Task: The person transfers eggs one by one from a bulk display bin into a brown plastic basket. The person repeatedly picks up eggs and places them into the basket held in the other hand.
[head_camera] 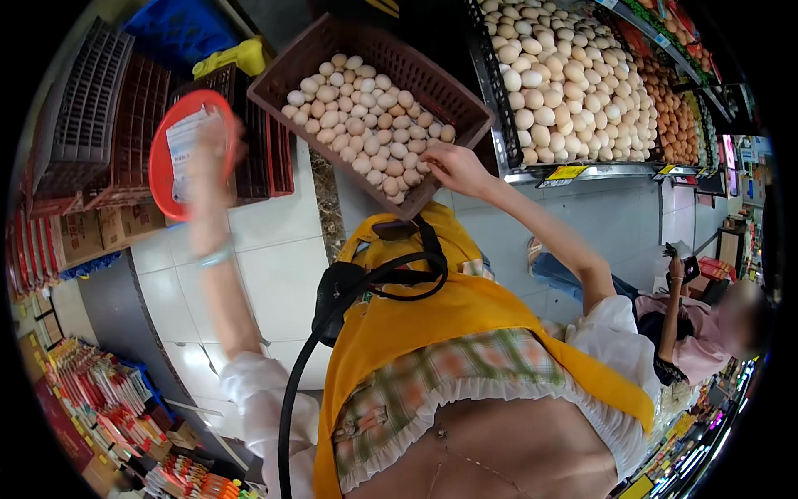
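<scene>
A brown plastic crate holding a layer of pale eggs is in front of me. My right hand is at its near right corner, fingertips on or just above the eggs; whether they grip one cannot be told. Off to the left, my left hand is blurred over a red plastic basin. A white printed paper or packet lies in the basin, under or against that hand. The blur hides whether the fingers hold the packet or the basin.
A sloping display heaped with eggs stands at the right, a yellow price tag on its edge. Stacked crates, a blue crate and a yellow plastic object are at the left. A seated person is at the far right.
</scene>
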Demonstrator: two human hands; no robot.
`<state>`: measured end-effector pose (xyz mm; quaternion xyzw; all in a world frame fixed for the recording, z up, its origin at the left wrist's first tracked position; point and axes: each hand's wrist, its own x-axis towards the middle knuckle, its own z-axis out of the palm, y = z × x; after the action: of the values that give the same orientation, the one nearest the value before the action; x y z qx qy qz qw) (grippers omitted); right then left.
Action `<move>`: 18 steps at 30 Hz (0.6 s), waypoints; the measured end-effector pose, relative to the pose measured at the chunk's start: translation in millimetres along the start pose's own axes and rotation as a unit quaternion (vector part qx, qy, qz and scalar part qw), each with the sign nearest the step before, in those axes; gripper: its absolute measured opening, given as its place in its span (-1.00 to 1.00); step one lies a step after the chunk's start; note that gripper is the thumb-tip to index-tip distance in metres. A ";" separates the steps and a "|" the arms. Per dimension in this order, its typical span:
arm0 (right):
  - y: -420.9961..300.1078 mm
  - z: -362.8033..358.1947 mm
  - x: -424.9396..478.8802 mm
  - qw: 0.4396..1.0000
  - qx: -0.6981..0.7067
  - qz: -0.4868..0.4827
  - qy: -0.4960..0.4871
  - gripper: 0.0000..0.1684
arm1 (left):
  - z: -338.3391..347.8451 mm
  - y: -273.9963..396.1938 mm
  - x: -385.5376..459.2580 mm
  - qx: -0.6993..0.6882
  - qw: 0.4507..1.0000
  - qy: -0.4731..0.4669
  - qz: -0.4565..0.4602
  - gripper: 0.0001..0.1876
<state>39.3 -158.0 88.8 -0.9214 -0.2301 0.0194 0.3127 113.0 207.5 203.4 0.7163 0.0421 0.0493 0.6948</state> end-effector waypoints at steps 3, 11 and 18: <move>42.3 14.8 35.1 0.999 -0.014 0.014 -0.033 -0.79 | 67.2 -135.3 -8.2 0.190 0.957 0.008 -0.220 -0.44; 116.9 47.2 118.8 0.954 -0.240 0.063 -0.165 -0.41 | 164.9 -209.5 -96.0 0.303 0.926 0.182 -0.129 -0.22; 142.7 81.6 170.1 0.877 -0.388 -0.054 -0.277 -0.55 | 190.9 -193.5 -122.9 0.317 0.899 0.274 -0.125 -0.40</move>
<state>235.4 -137.3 -41.9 -0.9121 -0.3455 0.1657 -0.1461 17.3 8.5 2.8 0.8457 0.3332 0.1401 0.3926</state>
